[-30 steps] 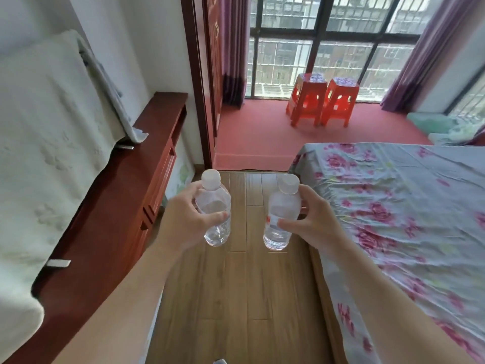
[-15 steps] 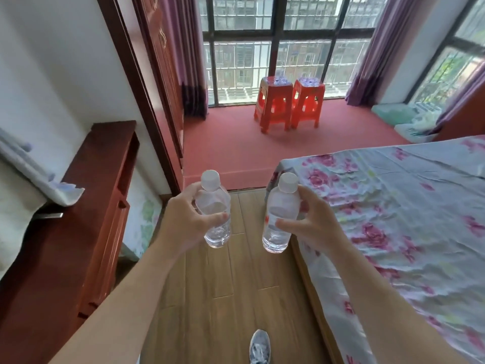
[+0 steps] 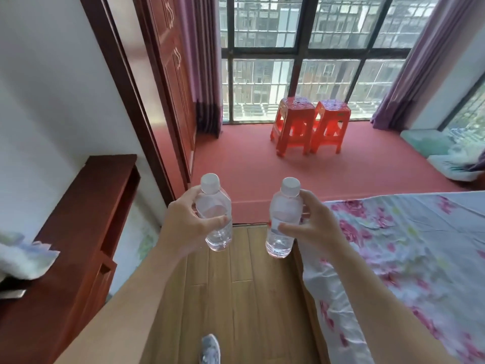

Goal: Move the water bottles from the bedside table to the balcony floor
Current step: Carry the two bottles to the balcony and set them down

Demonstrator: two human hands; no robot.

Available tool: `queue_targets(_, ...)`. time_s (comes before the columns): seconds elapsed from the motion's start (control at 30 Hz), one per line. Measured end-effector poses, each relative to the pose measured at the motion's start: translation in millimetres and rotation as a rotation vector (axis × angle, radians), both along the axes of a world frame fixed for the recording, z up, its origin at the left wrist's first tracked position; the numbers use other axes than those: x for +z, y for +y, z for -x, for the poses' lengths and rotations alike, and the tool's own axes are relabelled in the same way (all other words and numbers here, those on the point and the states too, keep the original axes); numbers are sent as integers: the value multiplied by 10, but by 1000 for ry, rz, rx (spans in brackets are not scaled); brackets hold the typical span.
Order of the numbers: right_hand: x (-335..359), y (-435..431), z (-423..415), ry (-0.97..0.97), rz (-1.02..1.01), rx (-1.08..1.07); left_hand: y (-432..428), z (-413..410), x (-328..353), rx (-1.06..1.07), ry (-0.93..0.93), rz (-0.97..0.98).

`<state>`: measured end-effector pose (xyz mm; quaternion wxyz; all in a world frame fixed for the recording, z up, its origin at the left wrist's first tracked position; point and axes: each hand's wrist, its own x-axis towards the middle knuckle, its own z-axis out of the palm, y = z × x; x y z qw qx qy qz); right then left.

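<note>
Mid-carry: my left hand (image 3: 183, 227) gripped the left water bottle (image 3: 216, 214), my right hand (image 3: 312, 228) gripped the right water bottle (image 3: 284, 219) — both upright, seemingly part-full, above the wood floor (image 3: 249, 298); next, I judged, step onto the red balcony floor (image 3: 341, 174) and stoop.

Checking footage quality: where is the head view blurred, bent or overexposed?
Head view: wide-angle bows the dark red wooden door frame; daylight washes out the barred window; the grey shoe is blurred; the left-hand clear plastic water bottle and the right-hand bottle look sharp.
</note>
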<state>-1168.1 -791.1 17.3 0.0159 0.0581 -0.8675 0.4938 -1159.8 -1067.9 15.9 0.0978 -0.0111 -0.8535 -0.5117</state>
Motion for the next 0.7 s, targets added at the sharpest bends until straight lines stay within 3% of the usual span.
queue_targets(0.33,5,-423,1768,4,18,-146,-395,2201,-68,-137,4,9)
queue_targets(0.7,-86,-81,3618,3,19,-278,45,4389,-194,-258,-11,17)
